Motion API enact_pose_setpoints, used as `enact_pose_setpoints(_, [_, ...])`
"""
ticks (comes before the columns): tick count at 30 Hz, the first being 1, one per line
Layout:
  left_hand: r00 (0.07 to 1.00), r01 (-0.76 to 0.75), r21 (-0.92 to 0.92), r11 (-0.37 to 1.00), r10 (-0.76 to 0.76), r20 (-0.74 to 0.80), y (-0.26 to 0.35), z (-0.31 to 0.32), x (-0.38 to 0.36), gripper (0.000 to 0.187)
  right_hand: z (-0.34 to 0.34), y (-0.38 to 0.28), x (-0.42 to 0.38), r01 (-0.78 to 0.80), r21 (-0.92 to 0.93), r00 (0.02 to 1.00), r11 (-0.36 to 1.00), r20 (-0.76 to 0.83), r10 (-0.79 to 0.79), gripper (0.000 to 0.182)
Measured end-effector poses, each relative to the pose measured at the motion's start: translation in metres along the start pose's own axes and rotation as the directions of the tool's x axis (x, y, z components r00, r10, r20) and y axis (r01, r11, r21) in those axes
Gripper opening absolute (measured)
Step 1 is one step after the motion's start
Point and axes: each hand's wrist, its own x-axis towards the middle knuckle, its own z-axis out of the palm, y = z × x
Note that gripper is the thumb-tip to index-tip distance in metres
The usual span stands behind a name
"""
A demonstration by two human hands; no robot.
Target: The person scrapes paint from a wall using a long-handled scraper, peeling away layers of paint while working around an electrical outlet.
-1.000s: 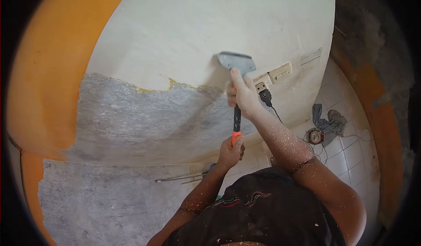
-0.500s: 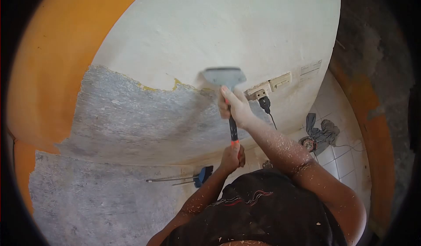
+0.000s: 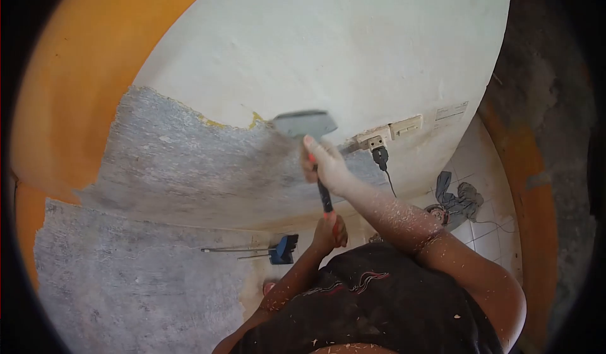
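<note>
A long-handled scraper [image 3: 306, 123] has its wide grey blade against the wall, at the border between white paint [image 3: 328, 51] and bare grey plaster [image 3: 183, 158]. My right hand [image 3: 327, 166] is wrapped round the upper handle just below the blade, its thumb pointing up. Lower down, my left hand [image 3: 331, 233] grips the red and black handle near its end. Pale flakes cling to both forearms. A ragged yellowish paint edge [image 3: 254, 120] runs along the border left of the blade.
Right of the blade, a wall socket [image 3: 377, 142] holds a black plug [image 3: 380, 156] with a hanging cord. A blue dustpan [image 3: 283, 250] with long handles lies below. Grey cloth [image 3: 464, 199] rests on floor tiles at the right. Orange paint [image 3: 82, 101] covers the left wall.
The scraper blade and my right hand have shifted left and slightly down, and the blade now tilts. My left hand has moved a little down with the handle. The view has shifted slightly.
</note>
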Motion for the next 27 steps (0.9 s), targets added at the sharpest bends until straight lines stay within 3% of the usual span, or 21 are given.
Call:
enact_pose_setpoints(2, [0.998,0.047,-0.012,0.999,-0.046,0.047,-0.008,-0.008,-0.008,0.064,0.010,0.011,0.001,-0.115,0.085,0.993,0.990,0.043,0.111,0.037])
enact_pose_setpoints(4, [0.994,-0.041,-0.008,0.999,0.041,0.106,0.014,-0.004,-0.011,0.067,0.019,0.007,0.013,-0.115,0.085,0.985,0.990,0.137,0.102,0.036])
enact_pose_setpoints(6, [0.971,-0.173,0.001,0.985,0.170,0.168,0.031,0.000,-0.011,0.067,0.034,-0.006,0.024,-0.028,-0.122,0.977,0.992,0.209,0.053,0.030])
enact_pose_setpoints(8, [0.971,-0.181,-0.001,0.984,0.178,0.158,0.030,-0.003,-0.011,0.070,0.039,-0.003,0.030,-0.077,-0.050,0.975,0.996,0.205,0.086,0.029])
enact_pose_setpoints(11, [0.988,-0.153,-0.039,0.987,0.154,0.010,0.015,-0.001,-0.021,0.068,0.031,0.011,0.028,-0.169,0.005,0.954,0.986,0.253,0.162,0.033])
enact_pose_setpoints(13, [0.954,-0.182,0.004,0.983,0.177,-0.244,0.003,0.002,-0.036,0.059,0.032,0.020,0.024,-0.209,0.080,0.962,0.975,0.197,0.190,0.035])
enact_pose_setpoints(14, [0.950,-0.188,-0.001,0.982,0.182,-0.253,0.003,-0.001,-0.037,0.059,0.033,0.023,0.027,-0.218,0.076,0.958,0.973,0.206,0.199,0.035])
enact_pose_setpoints(16, [0.872,-0.382,0.168,0.909,0.415,-0.258,0.016,0.003,-0.049,0.049,0.052,0.015,0.025,-0.117,-0.098,0.990,0.988,0.062,0.123,0.033])
enact_pose_setpoints(18, [0.850,-0.421,0.109,0.900,0.434,-0.300,0.020,0.009,-0.051,0.041,0.050,0.016,0.025,-0.126,-0.048,0.988,0.991,0.086,0.130,0.033])
enact_pose_setpoints(21, [0.875,-0.223,0.157,0.962,0.268,-0.403,0.010,0.017,-0.050,0.037,0.047,0.027,0.022,-0.172,0.004,0.980,0.985,0.098,0.170,0.034])
enact_pose_setpoints(24, [0.885,-0.221,0.119,0.968,0.250,-0.393,0.013,0.026,-0.046,0.037,0.053,0.017,0.024,-0.198,-0.005,0.978,0.980,0.068,0.198,0.035])
enact_pose_setpoints(25, [0.861,-0.255,0.211,0.944,0.321,-0.395,0.017,0.023,-0.042,0.035,0.060,0.008,0.029,-0.158,-0.076,0.982,0.984,0.088,0.165,0.034])
enact_pose_setpoints(27, [0.854,-0.249,0.139,0.958,0.285,-0.434,0.029,0.034,-0.036,0.033,0.064,0.008,0.033,-0.129,-0.144,0.982,0.981,0.120,0.147,0.033])
